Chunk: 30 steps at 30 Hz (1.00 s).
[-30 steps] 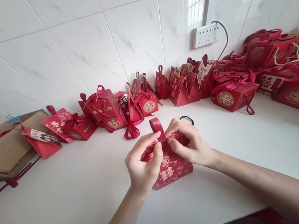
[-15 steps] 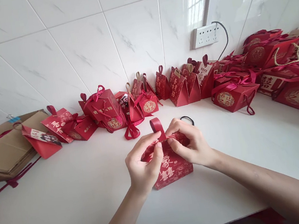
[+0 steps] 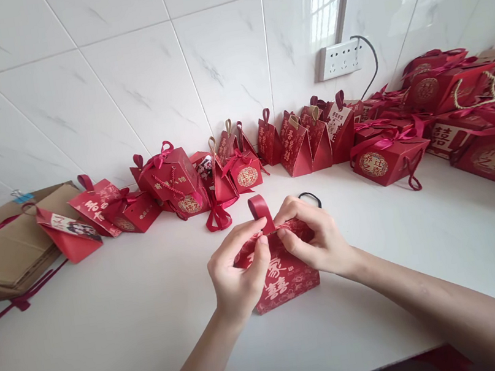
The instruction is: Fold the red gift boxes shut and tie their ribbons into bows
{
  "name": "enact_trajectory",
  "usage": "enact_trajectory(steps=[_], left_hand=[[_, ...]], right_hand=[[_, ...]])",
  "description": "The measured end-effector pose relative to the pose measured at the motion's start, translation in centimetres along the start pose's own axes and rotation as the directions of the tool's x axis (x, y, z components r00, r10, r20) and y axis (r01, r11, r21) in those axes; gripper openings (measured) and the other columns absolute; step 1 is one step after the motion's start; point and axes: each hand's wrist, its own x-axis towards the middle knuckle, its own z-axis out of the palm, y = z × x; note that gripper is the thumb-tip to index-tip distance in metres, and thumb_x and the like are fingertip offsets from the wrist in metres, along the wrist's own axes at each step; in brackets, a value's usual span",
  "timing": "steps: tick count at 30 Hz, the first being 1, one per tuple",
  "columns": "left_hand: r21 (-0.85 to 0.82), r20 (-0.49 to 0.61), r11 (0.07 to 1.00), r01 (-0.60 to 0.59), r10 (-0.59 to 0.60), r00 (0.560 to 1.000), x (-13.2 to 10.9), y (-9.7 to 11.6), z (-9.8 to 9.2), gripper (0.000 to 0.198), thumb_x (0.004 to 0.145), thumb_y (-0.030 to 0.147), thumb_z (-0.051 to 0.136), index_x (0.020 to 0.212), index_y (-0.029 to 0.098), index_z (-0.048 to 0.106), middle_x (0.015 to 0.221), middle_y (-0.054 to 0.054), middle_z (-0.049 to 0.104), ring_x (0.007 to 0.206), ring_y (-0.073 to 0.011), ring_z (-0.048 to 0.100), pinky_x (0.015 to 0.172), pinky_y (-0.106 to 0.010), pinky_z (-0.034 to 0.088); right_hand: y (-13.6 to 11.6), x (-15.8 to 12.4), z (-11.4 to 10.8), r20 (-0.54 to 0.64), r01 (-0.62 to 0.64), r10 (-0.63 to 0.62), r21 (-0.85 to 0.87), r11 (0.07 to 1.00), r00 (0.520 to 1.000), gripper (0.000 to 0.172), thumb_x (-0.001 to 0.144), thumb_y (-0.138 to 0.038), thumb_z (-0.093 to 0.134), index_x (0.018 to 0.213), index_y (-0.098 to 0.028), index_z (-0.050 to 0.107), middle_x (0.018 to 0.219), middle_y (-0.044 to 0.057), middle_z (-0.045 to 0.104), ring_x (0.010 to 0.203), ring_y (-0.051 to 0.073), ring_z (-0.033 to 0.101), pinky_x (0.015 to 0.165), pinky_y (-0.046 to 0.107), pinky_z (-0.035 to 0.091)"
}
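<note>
Pinched between thumb and fingertips of the left hand and the right hand, the top edge of a red gift box is held closely on both sides of its dark red strap loop, which stands upright. The box, printed with pale Chinese characters, sits upright on a white tabletop at the lower center of the frame. Just behind the right hand shows a thin black loop. Tent-shaped red boxes line the center background, while ribbon-tied red boxes are stacked at right. Flat brown cardboard lies at far left, and a white socket panel is mounted on the marbled tile wall, upper right.
</note>
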Motion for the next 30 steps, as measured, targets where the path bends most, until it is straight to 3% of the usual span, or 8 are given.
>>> enact_trajectory(steps=[7,16,25,30], left_hand=[[0.013,0.001,1.0,-0.012,0.012,1.0,0.12,-0.02,0.01,0.031,0.083,0.006,0.062,0.105,0.025,0.07,0.096,0.005,0.073,0.083,-0.0044,0.068,0.077,-0.006,0.053],[0.02,-0.002,1.0,0.013,-0.012,1.0,-0.01,0.1,0.05,0.028,0.083,0.007,0.062,0.104,0.024,0.071,0.094,0.004,0.073,0.079,-0.0057,0.069,0.074,-0.007,0.055],[0.033,-0.008,0.999,0.018,-0.017,1.0,0.2,0.26,0.01,0.023,0.083,0.01,0.062,0.101,0.02,0.072,0.092,0.0,0.075,0.078,-0.0105,0.07,0.071,-0.014,0.059],[0.05,-0.006,0.998,0.042,-0.041,0.999,0.2,0.3,0.02,0.02,0.083,0.014,0.062,0.1,0.019,0.073,0.093,-0.003,0.075,0.079,-0.0142,0.072,0.071,-0.019,0.061]], right_hand=[[0.13,0.03,-0.03,0.001,-0.001,0.001,0.016,1.0,1.0,0.012,0.084,-0.009,0.051,0.084,-0.019,0.057,0.074,0.0,0.056,0.067,0.012,0.052,0.061,0.025,0.044],[-0.27,0.22,-0.14,0.019,-0.111,0.11,0.066,0.992,0.994,0.012,0.08,-0.007,0.052,0.079,-0.018,0.057,0.073,-0.002,0.054,0.065,0.01,0.051,0.06,0.022,0.041],[0.05,0.12,-0.08,-0.002,-0.044,0.045,0.043,0.998,0.999,0.008,0.077,-0.013,0.059,0.082,-0.018,0.057,0.073,-0.002,0.055,0.065,0.011,0.051,0.061,0.024,0.043],[0.0,0.17,-0.14,0.004,-0.049,0.049,0.033,0.998,0.999,0.005,0.083,-0.014,0.06,0.082,-0.019,0.058,0.073,0.0,0.056,0.065,0.012,0.052,0.061,0.025,0.044]])
